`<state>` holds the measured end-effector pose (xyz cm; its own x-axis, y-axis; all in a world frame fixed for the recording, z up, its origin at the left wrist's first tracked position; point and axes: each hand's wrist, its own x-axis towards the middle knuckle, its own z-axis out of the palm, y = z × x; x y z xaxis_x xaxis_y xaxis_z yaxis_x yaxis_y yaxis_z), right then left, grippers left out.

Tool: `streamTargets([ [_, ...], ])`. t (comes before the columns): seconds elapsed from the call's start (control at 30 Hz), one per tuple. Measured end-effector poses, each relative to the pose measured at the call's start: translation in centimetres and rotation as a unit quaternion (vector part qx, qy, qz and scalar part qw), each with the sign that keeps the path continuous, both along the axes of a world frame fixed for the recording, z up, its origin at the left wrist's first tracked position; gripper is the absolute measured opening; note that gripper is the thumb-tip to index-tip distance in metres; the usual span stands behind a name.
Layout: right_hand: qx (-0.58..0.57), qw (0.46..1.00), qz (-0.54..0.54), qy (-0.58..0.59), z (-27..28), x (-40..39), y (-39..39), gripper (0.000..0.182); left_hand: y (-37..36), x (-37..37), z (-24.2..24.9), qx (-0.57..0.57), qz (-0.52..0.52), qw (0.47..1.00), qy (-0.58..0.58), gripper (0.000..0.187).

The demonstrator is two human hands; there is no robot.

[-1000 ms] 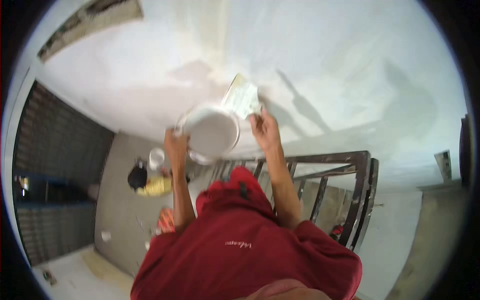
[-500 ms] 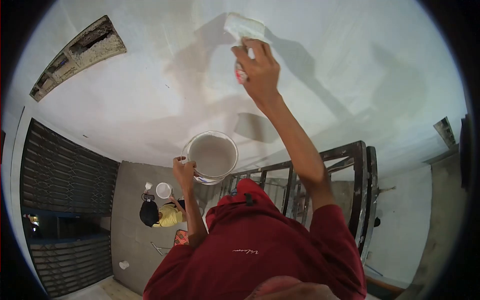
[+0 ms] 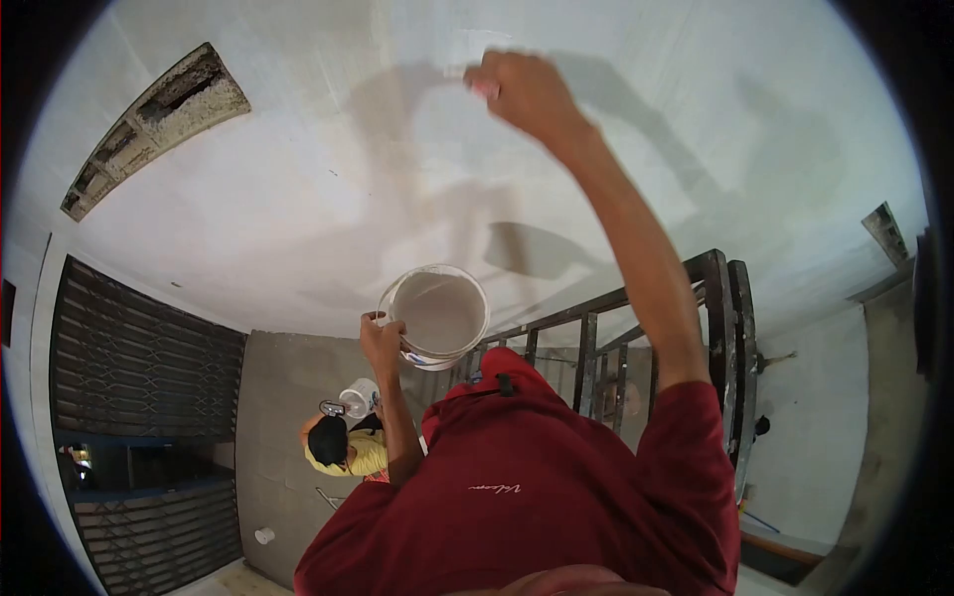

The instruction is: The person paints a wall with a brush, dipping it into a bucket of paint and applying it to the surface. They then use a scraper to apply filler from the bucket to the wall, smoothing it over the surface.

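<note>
My right hand [image 3: 532, 94] is raised against the pale wall [image 3: 298, 189], its fingers wrapped round the brush handle [image 3: 484, 87], of which a small reddish part shows. The bristles are mostly hidden; a whitish edge shows left of the fist. Lower down, my left hand [image 3: 383, 338] grips the rim and handle side of a white bucket [image 3: 438, 314]. Greyish-white paint or similar liquid lies inside the bucket, which hangs in front of the wall.
Dark metal railings or scaffold bars [image 3: 717, 348] stand at my right. Below left, a person in yellow and a black cap [image 3: 328, 440] is beside a second white bucket [image 3: 360, 397]. Vent openings [image 3: 164, 119] and a dark folding gate [image 3: 149, 348] are on the left.
My right hand has moved slightly up and turned, so the wide white brush head is now mostly hidden. The bucket sits slightly further right in view. The other person has shifted right.
</note>
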<state>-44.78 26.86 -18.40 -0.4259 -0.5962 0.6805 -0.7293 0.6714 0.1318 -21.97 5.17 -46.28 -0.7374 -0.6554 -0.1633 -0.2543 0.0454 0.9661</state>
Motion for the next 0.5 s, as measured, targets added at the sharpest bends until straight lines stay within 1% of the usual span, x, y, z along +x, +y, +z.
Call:
streamTargets([
  [0.03, -0.015, 1.0, 0.001, 0.006, 2.7, 0.1, 0.2, 0.009, 0.0, 0.0, 0.2, -0.003, -0.007, 1.0, -0.003, 0.043],
  [0.1, -0.003, 0.999, 0.005, 0.045, 7.2, 1.2, 0.3, 0.007, 0.0, -0.4, 0.7, -0.006, -0.011, 1.0, -0.003, 0.043],
  [0.13, 0.004, 0.998, 0.007, 0.059, 8.7, 1.9, 0.2, 0.01, 0.0, -0.4, 0.9, -0.006, -0.01, 1.0, -0.007, 0.043],
  [0.2, -0.029, 0.996, 0.014, 0.079, 11.1, 4.5, 0.1, 0.011, 0.0, -0.5, 0.8, 0.002, -0.007, 1.0, -0.009, 0.044],
  [0.23, -0.047, 0.995, 0.016, 0.088, 11.3, 5.3, 0.0, 0.011, -0.1, -0.6, 0.7, 0.008, -0.007, 1.0, -0.007, 0.045],
  [0.27, -0.083, 0.985, 0.022, 0.15, 10.2, 4.8, -0.7, 0.013, -0.2, -0.6, 0.5, 0.014, -0.007, 1.0, -0.006, 0.046],
  [0.3, -0.071, 0.991, -0.009, 0.111, 8.7, 4.7, -1.2, 0.007, -0.4, -0.7, 0.3, 0.013, -0.005, 1.0, -0.005, 0.046],
  [0.33, -0.06, 0.995, -0.041, 0.073, 6.9, 4.7, -1.6, 0.005, -0.5, -0.9, 0.2, 0.011, -0.004, 1.0, -0.002, 0.046],
  [0.37, -0.047, 0.995, -0.074, 0.036, 4.8, 4.5, -2.0, 0.01, -0.6, -1.0, 0.1, 0.01, -0.004, 1.0, 0.002, 0.045],
  [0.4, -0.091, 0.981, -0.056, 0.164, 1.1, 2.6, -2.7, 0.01, -0.6, -0.9, 0.1, 0.013, -0.004, 1.0, -0.002, 0.046],
  [0.43, -0.084, 0.978, -0.058, 0.181, -2.1, 1.8, -3.1, 0.009, -0.6, -1.0, 0.2, 0.016, -0.002, 1.0, -0.003, 0.046],
  [0.47, -0.093, 0.982, -0.031, 0.16, -5.4, 1.5, -3.2, 0.009, -0.7, -0.8, 0.2, 0.02, -0.001, 1.0, -0.007, 0.046],
  [0.5, -0.048, 0.992, -0.05, 0.108, -9.5, 0.8, -3.0, 0.011, -0.8, -0.6, -0.1, 0.026, 0.003, 1.0, -0.001, 0.046],
])
